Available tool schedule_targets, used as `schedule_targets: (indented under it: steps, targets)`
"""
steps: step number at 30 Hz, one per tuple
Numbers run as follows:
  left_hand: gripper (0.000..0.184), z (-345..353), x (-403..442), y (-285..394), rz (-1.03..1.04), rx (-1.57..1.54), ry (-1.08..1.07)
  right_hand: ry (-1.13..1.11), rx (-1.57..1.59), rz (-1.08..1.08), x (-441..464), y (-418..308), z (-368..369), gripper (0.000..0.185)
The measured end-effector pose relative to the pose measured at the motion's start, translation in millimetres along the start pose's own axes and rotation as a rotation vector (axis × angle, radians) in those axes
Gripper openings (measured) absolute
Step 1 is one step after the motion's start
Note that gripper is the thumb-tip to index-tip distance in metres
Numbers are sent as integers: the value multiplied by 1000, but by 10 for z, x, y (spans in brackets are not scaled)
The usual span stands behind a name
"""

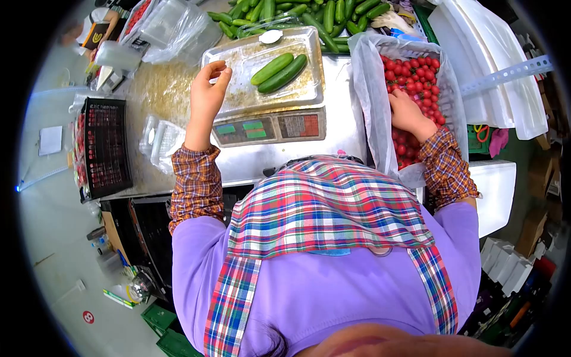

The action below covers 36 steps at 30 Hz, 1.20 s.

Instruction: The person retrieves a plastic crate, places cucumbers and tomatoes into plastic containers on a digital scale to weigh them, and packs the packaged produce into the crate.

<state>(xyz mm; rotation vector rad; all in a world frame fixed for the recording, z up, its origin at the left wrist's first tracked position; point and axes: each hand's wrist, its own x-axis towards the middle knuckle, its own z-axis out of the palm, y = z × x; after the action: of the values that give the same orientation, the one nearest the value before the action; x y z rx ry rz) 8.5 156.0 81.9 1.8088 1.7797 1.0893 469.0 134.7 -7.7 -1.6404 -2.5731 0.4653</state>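
Two green cucumbers (279,72) lie side by side on the metal tray (238,98) of a weighing scale (267,128) with lit green displays. My left hand (209,89) is raised at the tray's left edge, its fingers loosely bent and apart, with nothing visible in them. On the right, my right hand (410,113) reaches into a crate (366,77) lined with translucent plastic and full of small red tomatoes (416,77). Its fingertips are hidden among the tomatoes, so what it grips cannot be made out.
Many cucumbers (330,18) are heaped behind the scale. Clear plastic packs (160,143) lie to its left, near a black crate (107,146). White foam boxes (493,65) stand at the right. Another person (98,27) is at the far left.
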Motion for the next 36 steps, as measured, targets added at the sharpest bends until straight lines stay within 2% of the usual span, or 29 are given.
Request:
schedule_targets:
  steps: [4,7,8,11,12,16,19,22,28,31,34,35,36]
  targets:
    - [28,44,-159,-77,9,-50,-8,-37,-58,-64,-43,-12,12,33]
    - [27,-12,-158,-35,12,-46,20,-151,101,67,-171,-227,-121,34]
    - [26,-56,-141,-55,14,-62,48,-149,176,11,-208,-153,-47,39]
    - [25,-186,-122,-215,-10,-114,134,-147,235,24,-311,-165,-29,43]
    - [25,-245,-143,-243,-40,-131,141,-34,362,-75,-322,-129,82,45]
    - [25,-327,-318,-397,-97,-228,175,-68,180,31,-415,-251,248,47]
    - [24,-328,-447,-422,-191,-259,162,-54,165,-10,-419,-314,194,40]
    - [22,-212,-492,-435,-142,-268,144,-63,173,-44,-443,-282,228,35]
    - [17,390,-135,-160,213,185,-163,-51,277,-91,-428,-246,205,37]
    - [25,671,132,-211,158,560,-396,-76,262,34,-464,-309,96,34]
    - [25,791,377,-107,189,749,-630,84,360,1,-449,-91,104,25]
    - [25,828,440,-91,186,764,-669,94,403,29,-449,-27,72,15]
    - [26,857,482,-98,180,777,-706,38,581,161,-429,-26,-27,12]
